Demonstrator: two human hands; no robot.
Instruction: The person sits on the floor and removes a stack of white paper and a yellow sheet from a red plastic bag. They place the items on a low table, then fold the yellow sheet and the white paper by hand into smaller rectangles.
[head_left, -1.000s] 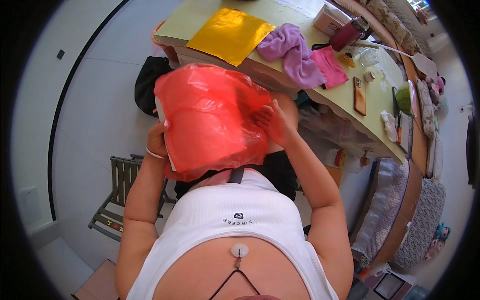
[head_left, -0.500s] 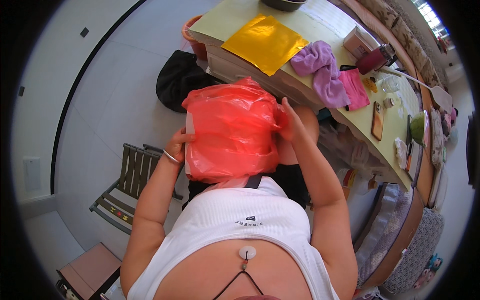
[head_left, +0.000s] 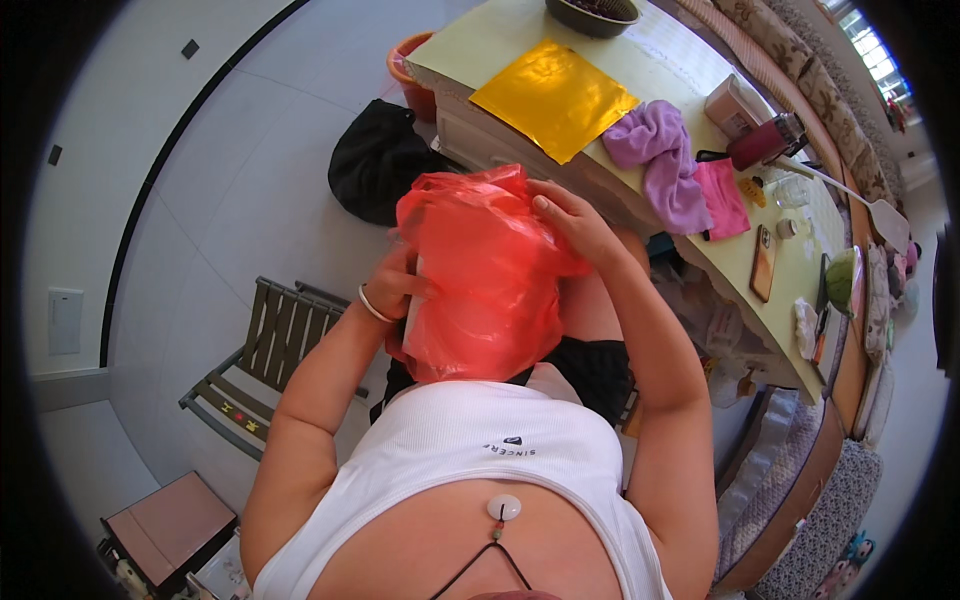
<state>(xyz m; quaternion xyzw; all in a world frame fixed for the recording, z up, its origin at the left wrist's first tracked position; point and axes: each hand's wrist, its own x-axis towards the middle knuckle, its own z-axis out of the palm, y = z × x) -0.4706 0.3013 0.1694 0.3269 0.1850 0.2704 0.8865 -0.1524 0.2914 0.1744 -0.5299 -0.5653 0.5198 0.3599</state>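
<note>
With the left hand [head_left: 393,282], clasps the left edge of a crinkled red plastic bag [head_left: 485,280], holding it over the thighs [head_left: 600,300], just ahead of the white top [head_left: 440,430]. Over to the right: touches the bag's upper right side with a half-curled right hand [head_left: 575,220], can't tell whether pinching it! Across the pale green table [head_left: 480,50], see a flat gold sheet [head_left: 555,100], then a rumpled purple towel [head_left: 655,150], a pink cloth [head_left: 725,203], and a phone [head_left: 763,262] lying face down.

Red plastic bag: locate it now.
In the head view, the red plastic bag is near the centre, over the lap, between the left hand at its left edge and the right hand at its upper right.
</note>
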